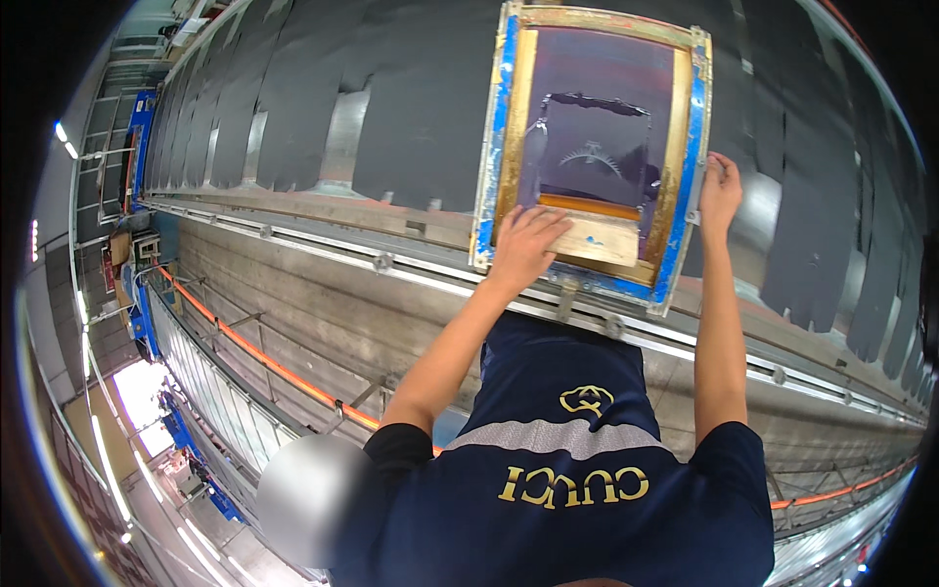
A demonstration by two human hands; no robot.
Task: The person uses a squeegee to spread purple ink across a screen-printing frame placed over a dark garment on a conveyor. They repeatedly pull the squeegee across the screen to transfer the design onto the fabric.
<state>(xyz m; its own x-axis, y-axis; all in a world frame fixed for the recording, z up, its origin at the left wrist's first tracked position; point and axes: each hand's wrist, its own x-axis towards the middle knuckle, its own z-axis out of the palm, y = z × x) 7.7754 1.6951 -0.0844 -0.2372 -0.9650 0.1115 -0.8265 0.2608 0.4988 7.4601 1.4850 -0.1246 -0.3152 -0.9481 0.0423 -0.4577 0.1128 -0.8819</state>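
A screen printing frame (700,117) with blue and worn gold edges lies on the long table in front of me. Dark ink (592,117) covers part of its mesh, and a pale arched design shows through it. Across the near end of the mesh rests a squeegee (602,238) with a wooden handle and an orange blade. My left hand (528,240) is closed over the left end of that handle. At the frame's right side, my right hand (721,191) has its fingers bent together against the edge; whatever they pinch there is hidden.
Dark fabric pieces (411,122) lie side by side along the table, with shiny strips between some. A metal rail (323,256) with round fittings runs along the table's near edge. Behind me stretches an orange bar (269,362) beside another long table.
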